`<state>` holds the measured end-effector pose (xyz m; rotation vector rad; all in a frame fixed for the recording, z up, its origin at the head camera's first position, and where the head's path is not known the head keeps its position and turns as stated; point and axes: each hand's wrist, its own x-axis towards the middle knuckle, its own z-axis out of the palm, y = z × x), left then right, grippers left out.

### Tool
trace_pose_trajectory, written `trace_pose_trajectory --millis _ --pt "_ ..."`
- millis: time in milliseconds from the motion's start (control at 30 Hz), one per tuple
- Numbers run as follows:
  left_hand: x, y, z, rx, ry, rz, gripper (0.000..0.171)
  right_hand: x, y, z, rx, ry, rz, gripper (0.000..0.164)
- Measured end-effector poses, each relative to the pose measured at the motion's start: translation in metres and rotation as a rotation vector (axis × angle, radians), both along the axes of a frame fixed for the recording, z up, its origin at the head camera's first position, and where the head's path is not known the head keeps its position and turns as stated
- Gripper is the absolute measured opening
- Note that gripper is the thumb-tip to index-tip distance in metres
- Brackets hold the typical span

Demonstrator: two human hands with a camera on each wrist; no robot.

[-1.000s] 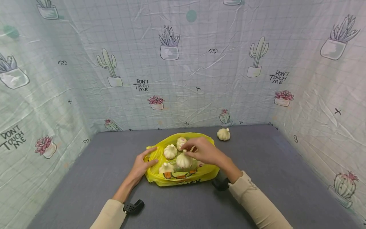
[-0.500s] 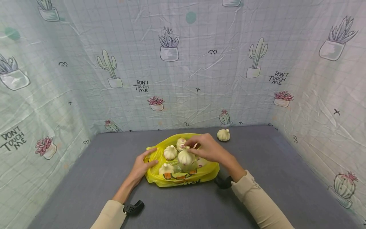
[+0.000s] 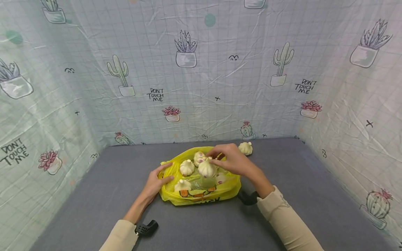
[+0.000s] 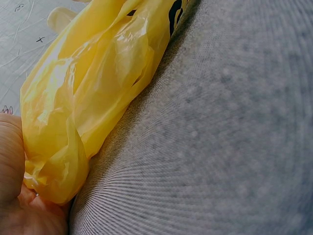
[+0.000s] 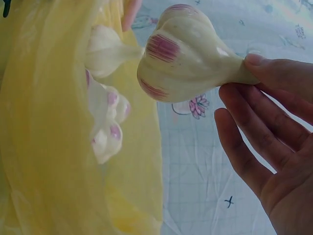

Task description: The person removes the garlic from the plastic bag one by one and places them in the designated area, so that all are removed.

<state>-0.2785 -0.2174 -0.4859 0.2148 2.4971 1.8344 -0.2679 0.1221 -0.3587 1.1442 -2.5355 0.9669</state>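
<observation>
By its neck, my right hand (image 3: 233, 161) pinches a garlic bulb (image 3: 207, 169) between thumb and fingertips. This bulb, cream with purple patches (image 5: 164, 49), hangs over the open yellow plastic bag (image 3: 171, 197). Inside the bag lie several more bulbs, such as one near the middle (image 3: 187, 168), one behind it (image 3: 199, 158) and one at the front left (image 3: 183, 185). At the bag's left end, my left hand (image 3: 156, 181) holds the plastic with thumb and fingers spread round it. In the left wrist view only part of that hand (image 4: 11, 166) shows beside the crumpled yellow corner.
Behind the bag to the right, a lone garlic bulb (image 3: 246, 148) sits on the grey tabletop (image 3: 94, 195). A hanging sheet printed with cacti (image 3: 201, 80) encloses the back and both sides. Black straps (image 3: 147, 228) show at the wrists.
My right hand has drifted to the right and slightly back, lifting the pinched garlic bulb a little away from the bag's contents. The left hand keeps its place on the bag.
</observation>
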Motion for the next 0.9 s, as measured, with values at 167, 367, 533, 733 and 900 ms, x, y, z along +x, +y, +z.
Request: trace_pose_trajectory --millis 167,367,533,733,900 --pt "0.000 0.000 0.000 -0.008 -0.006 0.006 0.060 -0.002 0.003 0.002 -0.017 -0.004 -0.009 0.020" --pt "0.000 -0.001 0.000 -0.009 -0.009 0.007 0.061 -0.004 0.008 0.005 -0.040 -0.005 -0.035 0.019" --pt "-0.001 0.000 -0.001 -0.001 -0.005 0.005 0.061 -0.004 0.013 0.009 -0.050 0.004 -0.056 0.019" --pt "-0.001 0.000 -0.001 -0.004 -0.003 0.007 0.061 -0.005 0.019 0.011 -0.051 0.014 -0.071 0.019" --pt "-0.001 0.000 -0.001 0.000 -0.006 0.007 0.061 -0.006 0.025 0.012 -0.064 0.008 -0.082 0.019"
